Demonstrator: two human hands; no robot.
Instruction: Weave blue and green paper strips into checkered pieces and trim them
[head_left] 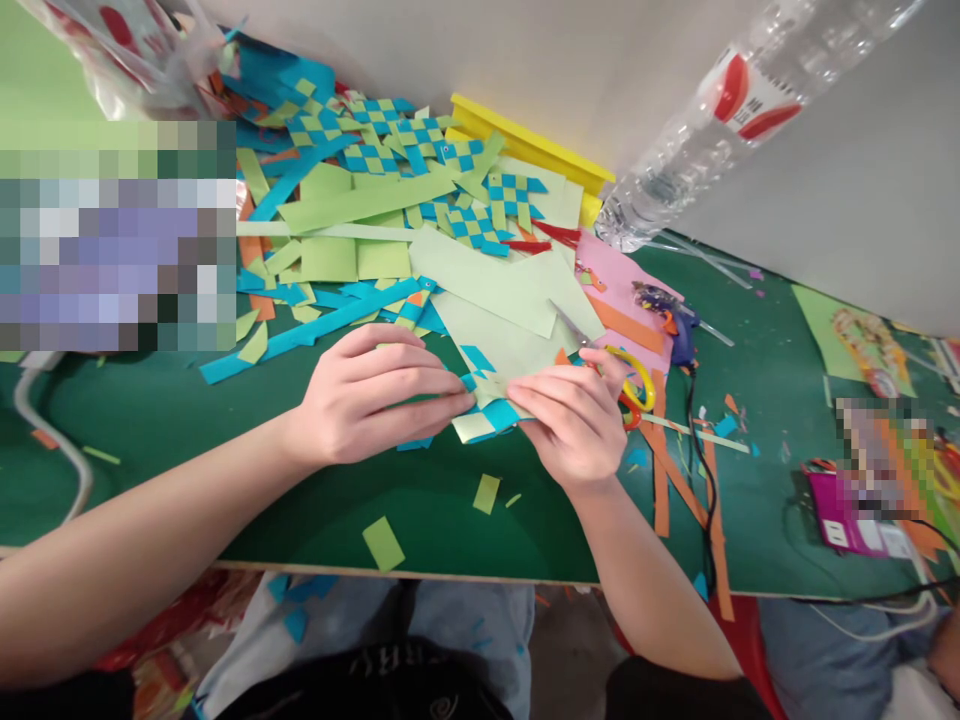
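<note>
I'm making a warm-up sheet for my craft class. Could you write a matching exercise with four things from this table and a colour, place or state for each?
Things
1. Scissors
2. Plastic bottle
3. Woven paper piece
4. Glue gun

Descriptions
A. Held between the fingers of the left hand and right hand
B. Dark blue, with a black cord
C. Yellow and orange-red handles
D. Clear, with a red-and-white label

Right pairs: 1-C, 2-D, 3-A, 4-B
</note>
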